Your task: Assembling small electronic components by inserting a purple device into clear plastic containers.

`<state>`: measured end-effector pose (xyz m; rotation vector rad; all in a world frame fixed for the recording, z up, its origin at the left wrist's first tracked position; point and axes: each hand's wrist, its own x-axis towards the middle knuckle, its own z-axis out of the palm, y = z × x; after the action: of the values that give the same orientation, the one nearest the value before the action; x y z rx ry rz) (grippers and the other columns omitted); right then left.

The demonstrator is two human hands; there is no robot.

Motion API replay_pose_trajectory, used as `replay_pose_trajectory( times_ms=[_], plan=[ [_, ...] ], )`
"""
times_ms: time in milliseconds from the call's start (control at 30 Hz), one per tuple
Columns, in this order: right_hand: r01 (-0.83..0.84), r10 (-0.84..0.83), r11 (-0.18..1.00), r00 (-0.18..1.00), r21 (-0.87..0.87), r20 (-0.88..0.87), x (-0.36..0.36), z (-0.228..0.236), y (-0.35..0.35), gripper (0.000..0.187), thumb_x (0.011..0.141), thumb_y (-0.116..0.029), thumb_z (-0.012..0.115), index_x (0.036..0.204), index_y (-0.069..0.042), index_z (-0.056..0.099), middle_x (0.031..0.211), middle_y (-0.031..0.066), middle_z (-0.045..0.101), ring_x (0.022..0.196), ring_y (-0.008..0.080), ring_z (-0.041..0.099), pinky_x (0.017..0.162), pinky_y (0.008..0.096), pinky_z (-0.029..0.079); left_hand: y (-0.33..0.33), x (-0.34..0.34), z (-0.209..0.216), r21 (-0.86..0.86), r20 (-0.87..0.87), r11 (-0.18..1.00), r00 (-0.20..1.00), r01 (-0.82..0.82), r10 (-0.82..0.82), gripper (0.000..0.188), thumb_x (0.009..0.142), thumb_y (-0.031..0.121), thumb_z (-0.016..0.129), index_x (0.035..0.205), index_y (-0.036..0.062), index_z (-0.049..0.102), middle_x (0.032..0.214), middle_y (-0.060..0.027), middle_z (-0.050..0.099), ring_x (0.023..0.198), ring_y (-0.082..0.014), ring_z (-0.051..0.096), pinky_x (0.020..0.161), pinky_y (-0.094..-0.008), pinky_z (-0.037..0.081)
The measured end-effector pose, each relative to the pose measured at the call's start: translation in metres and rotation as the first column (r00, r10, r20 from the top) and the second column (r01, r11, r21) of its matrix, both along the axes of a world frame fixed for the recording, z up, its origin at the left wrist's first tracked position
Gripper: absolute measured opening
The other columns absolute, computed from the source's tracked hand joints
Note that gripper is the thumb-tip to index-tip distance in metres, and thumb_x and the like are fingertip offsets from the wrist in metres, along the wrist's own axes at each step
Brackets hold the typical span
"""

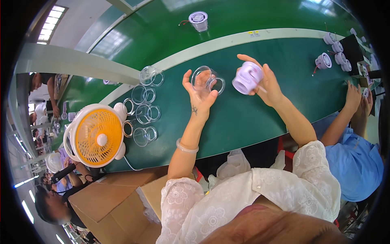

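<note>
Above the green work table, my left hand (199,91) is closed around a clear, stepped cup (202,75) with a wide body and a narrower rim facing right. Close beside it, my right hand (269,86) grips a pale lilac round housing (246,79) by its right side, thumb raised behind it. The housing is tilted, and a gap separates it from the cup. Part of my right fingers is hidden behind the housing. Several more clear cups (143,113) lie on their sides at the left part of the table.
An orange and white fan (99,136) stands at the left. Below it is an open cardboard box (111,203). One lilac housing (198,21) with a red wire sits at the far side; several others (323,61) stand at the right, near a co-worker's hands (357,97).
</note>
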<state>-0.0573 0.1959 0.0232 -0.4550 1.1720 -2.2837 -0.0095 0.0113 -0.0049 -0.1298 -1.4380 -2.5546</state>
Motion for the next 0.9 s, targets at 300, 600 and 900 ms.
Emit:
replay_pose_trajectory(
  times_ms=[300,600,900],
  plan=[
    [0.107,-0.088,0.986,0.985,0.131,-0.146,0.005,0.004,-0.008,0.058,0.079,-0.023,0.048,0.127,-0.009,0.019,0.103,0.007,0.044,0.075,0.0132,0.049,0.06,0.0257,0.04,-0.002,-0.003,-0.003,-0.116,0.101,0.992,0.994,0.04,-0.028,0.06,0.07,0.008,0.06,0.113,0.0118,0.018,0.113,-0.0106,0.038,0.1,-0.0177,0.039,0.086,-0.0333,0.034],
    [-0.14,0.275,0.947,0.819,-0.29,0.503,-0.002,-0.009,-0.002,0.06,0.084,-0.054,0.022,0.096,-0.001,0.047,0.062,0.0039,0.052,0.052,0.0135,0.047,0.05,0.0245,0.041,-0.008,0.002,-0.004,-0.145,0.119,0.986,0.991,0.079,-0.062,0.043,0.071,0.02,0.063,0.101,0.0005,0.04,0.099,-0.0087,0.047,0.095,-0.0215,0.049,0.081,-0.0308,0.039],
    [0.052,-0.048,0.999,0.955,-0.006,0.292,0.003,0.001,-0.007,0.045,0.085,-0.041,0.037,0.112,-0.004,0.039,0.091,0.0072,0.054,0.077,0.0149,0.053,0.063,0.0261,0.044,-0.006,-0.001,-0.006,-0.163,0.091,0.985,0.995,0.063,-0.049,0.039,0.08,0.025,0.051,0.107,-0.0005,0.038,0.097,-0.0082,0.046,0.091,-0.0203,0.051,0.078,-0.0301,0.041]
  ],
)
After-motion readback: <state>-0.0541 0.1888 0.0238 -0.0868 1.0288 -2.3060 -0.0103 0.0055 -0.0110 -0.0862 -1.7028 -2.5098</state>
